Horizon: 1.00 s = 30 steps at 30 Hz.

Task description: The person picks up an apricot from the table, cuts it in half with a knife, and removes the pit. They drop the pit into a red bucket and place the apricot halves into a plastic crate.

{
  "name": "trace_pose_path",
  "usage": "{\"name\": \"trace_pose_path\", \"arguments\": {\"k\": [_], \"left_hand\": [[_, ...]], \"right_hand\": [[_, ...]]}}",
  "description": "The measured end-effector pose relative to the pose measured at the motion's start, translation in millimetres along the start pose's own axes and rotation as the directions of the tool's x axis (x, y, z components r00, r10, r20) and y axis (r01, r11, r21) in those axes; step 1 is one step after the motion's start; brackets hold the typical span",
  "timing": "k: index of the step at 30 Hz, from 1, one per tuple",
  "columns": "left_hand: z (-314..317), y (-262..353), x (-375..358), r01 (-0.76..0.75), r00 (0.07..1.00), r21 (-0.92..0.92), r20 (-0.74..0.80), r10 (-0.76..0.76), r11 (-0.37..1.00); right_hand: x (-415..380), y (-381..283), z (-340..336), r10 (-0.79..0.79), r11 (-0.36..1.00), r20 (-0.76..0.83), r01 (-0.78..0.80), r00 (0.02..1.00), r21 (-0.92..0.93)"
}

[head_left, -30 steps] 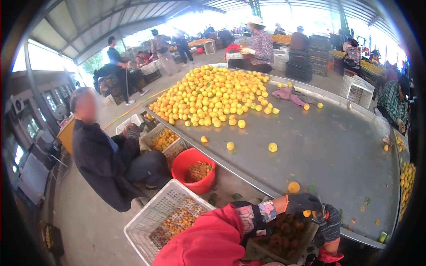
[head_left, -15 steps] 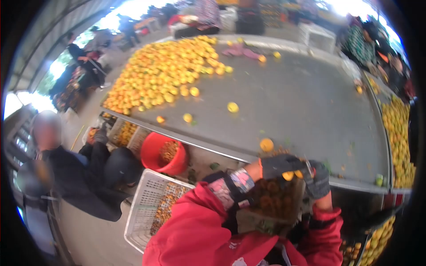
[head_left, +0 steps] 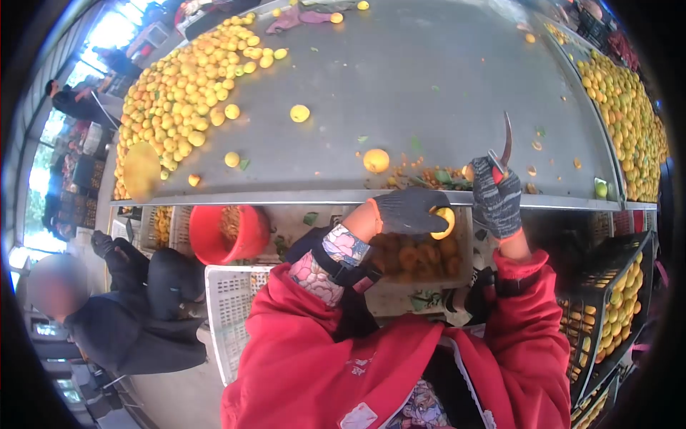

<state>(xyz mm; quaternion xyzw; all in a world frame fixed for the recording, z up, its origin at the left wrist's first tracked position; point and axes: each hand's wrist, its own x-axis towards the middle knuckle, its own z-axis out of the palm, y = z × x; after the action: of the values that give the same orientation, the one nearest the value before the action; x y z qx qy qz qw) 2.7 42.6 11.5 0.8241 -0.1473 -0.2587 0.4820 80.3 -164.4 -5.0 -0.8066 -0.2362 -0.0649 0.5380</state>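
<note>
My left hand (head_left: 411, 211), in a dark grey glove, is closed around a cut yellow peach (head_left: 444, 223) at its fingertips. It hovers over a crate of peach halves (head_left: 418, 259) below the table edge. My right hand (head_left: 496, 199), in a mottled grey glove, grips a curved knife (head_left: 507, 139) whose blade points up and away over the table. The two hands are apart. A whole peach (head_left: 376, 161) lies on the metal table (head_left: 443, 93) just beyond my left hand, beside a strip of scraps and leaves (head_left: 429, 176).
A large heap of peaches (head_left: 186, 93) covers the table's left side. Below stand a red bucket (head_left: 204, 239) and a white basket (head_left: 227, 304). More fruit fills a black crate (head_left: 597, 329) at right. A seated person (head_left: 136, 314) works at my left.
My hands have parted from where they met around the cut fruit and knife. The knife now points up over the table; the left hand keeps a cut piece. The view has tilted downward.
</note>
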Motion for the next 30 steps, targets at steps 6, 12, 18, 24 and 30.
{"name": "trace_pose_path", "arguments": {"k": [6,12,18,24,30], "left_hand": [[20.8,-3.1,4.9,-0.250,0.949,0.295,-0.116,0.294,0.922],[11.3,-9.5,2.0,-0.064,0.967,-0.153,-0.253,0.024,0.986],[2.4,-11.1,-1.0,-0.078,0.997,-0.976,-0.071,0.041,0.206],[7.4,-9.8,1.0,-0.181,0.982,-0.919,-0.191,0.007,0.350],[0.8,-14.6,5.2,-0.517,0.795,-0.054,-0.399,0.456,0.854]], "right_hand": [[-2.7,-9.6,6.9,-0.079,0.997,0.077,0.078,0.994,0.007],[-5.5,-16.2,12.4,-0.208,0.976,0.089,0.213,0.974,-0.054],[-9.7,-24.2,18.6,0.026,0.994,0.297,-0.055,0.955,0.090],[-12.3,-20.4,23.5,0.048,0.989,0.247,-0.081,0.968,0.124],[-11.0,-10.2,18.0,0.023,0.991,0.203,-0.049,0.979,0.125]]}}
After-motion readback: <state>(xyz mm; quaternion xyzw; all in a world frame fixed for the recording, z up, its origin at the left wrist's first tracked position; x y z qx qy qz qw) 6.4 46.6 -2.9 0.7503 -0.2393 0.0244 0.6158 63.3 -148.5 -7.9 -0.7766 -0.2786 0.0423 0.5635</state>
